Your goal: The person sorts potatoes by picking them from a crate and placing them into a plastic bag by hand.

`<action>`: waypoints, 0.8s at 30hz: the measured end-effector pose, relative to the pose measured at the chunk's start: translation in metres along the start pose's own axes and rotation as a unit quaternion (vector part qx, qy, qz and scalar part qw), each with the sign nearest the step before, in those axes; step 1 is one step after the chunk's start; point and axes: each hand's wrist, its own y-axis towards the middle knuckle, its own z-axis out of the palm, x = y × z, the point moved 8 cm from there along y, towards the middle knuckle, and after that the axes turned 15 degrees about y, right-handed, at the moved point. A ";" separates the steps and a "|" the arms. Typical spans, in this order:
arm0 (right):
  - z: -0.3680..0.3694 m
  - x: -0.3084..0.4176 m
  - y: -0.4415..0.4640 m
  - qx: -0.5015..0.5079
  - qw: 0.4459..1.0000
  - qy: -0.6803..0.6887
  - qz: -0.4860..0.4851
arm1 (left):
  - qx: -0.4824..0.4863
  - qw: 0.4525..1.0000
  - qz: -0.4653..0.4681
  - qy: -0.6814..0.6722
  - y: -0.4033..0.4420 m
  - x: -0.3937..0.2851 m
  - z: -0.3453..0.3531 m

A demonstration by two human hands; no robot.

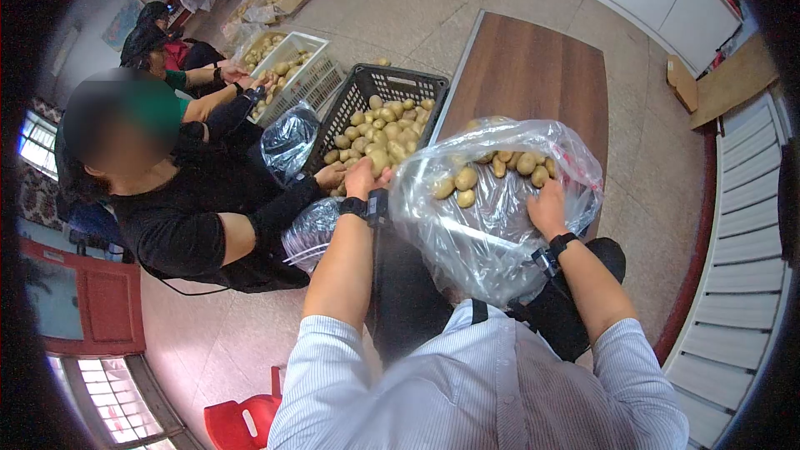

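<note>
My left hand [362,178] is over the near right corner of a black plastic crate [400,77] filled with potatoes [383,129]. Its fingers are closed around a potato [379,160]. My right hand [547,210] is curled at a clear plastic bag [492,242], close against the potatoes [527,164] gathered in it; its fingertips are hidden, so what they grip is unclear. The bag lies across the near end of a brown wooden table [533,67] and hangs toward my lap. A co-worker's hand [332,175] is beside my left hand at the crate.
A co-worker in black [200,208] sits close on my left, with others beyond. Past the black crate stands a white crate [312,71] of potatoes. Bundled plastic bags [290,142] lie beside the co-worker. A red stool [242,421] is behind on the left.
</note>
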 end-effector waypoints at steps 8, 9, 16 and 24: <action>0.007 -0.011 -0.006 0.078 0.992 -0.082 0.047 | -0.116 0.738 0.281 0.602 -0.022 -0.043 -0.005; 0.011 -0.016 -0.007 0.078 0.992 -0.083 0.048 | -0.113 0.758 0.261 0.586 -0.020 -0.040 -0.008; 0.029 0.000 -0.028 0.133 0.986 -0.098 -0.030 | -0.177 0.764 0.323 0.530 -0.019 -0.031 -0.017; 0.037 0.017 -0.038 0.147 0.984 -0.039 -0.096 | -0.046 0.660 0.212 0.719 0.010 0.001 -0.016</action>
